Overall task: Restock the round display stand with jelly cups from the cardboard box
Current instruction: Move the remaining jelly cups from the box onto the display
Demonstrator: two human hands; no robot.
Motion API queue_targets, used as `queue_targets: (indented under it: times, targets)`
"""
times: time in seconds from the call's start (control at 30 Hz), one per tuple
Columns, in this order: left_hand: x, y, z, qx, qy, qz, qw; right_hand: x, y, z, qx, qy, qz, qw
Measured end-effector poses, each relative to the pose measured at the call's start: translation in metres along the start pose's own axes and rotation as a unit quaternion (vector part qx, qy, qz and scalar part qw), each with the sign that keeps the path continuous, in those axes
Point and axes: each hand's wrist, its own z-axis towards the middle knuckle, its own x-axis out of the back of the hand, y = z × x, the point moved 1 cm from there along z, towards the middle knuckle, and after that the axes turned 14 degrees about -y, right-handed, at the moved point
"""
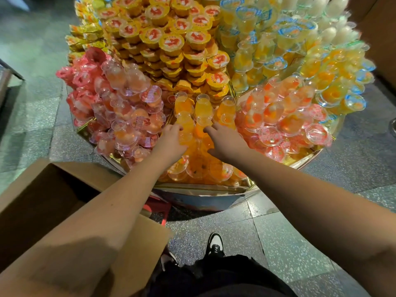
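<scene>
Head view: both hands deep in the orange section at the front of the round display stand (205,198), setting jelly cups (202,108) into rows. Left hand (170,142) curled round a cup at the left of the row, grip closed on it. Right hand (225,142) with fingers spread and fairly straight, fingertips touching the cups, grip wide and holding nothing. Cardboard box (70,202) open on the floor to the left, contents hidden.

Placing step, by the look of it. Next, probably: release the cup upright, steady neighbours, reach back to the box.
</scene>
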Motion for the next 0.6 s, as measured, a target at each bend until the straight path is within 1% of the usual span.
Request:
queue_targets:
  times: [0.1, 0.2, 0.4, 0.5, 0.6]
  targets:
    - [0.000, -0.001, -0.014, 0.018, 0.011, -0.031, 0.999, 0.002, 0.002, -0.008, 0.005, -0.002, 0.003, 1.000]
    - [-0.001, 0.002, -0.032, 0.015, 0.034, -0.028, 0.999, 0.005, 0.005, -0.026, -0.007, 0.029, 0.011, 0.999]
    - [-0.004, 0.037, -0.083, -0.061, 0.095, -0.103, 0.988, 0.007, 0.014, -0.087, -0.053, 0.107, 0.096, 0.988]
    - [-0.023, 0.066, -0.108, -0.114, 0.085, -0.118, 0.983, -0.012, 0.019, -0.134, -0.073, 0.129, 0.142, 0.979]
    - [-0.064, 0.092, -0.127, -0.145, 0.036, -0.114, 0.982, -0.050, 0.027, -0.181, -0.091, 0.119, 0.157, 0.976]
